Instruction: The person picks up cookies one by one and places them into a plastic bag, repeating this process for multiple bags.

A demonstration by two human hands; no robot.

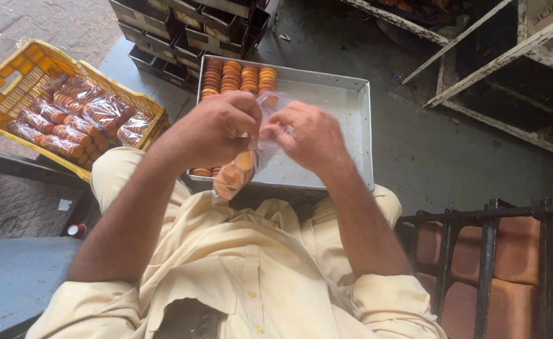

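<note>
My crate [12, 88] on the left already holds many filled packs. The tray [339, 125] before me is mostly bare, a few biscuit rows [238, 76] left at its far end. Both my left hand [216, 129] and right hand [308, 135] pinch the half-filled bag [242, 169] over the tray.

We see orange-brown biscuits [238, 76] on a grey metal tray [345, 125], a yellow lattice crate [12, 88] at ten o'clock, and a cream shirt [238, 270].
</note>
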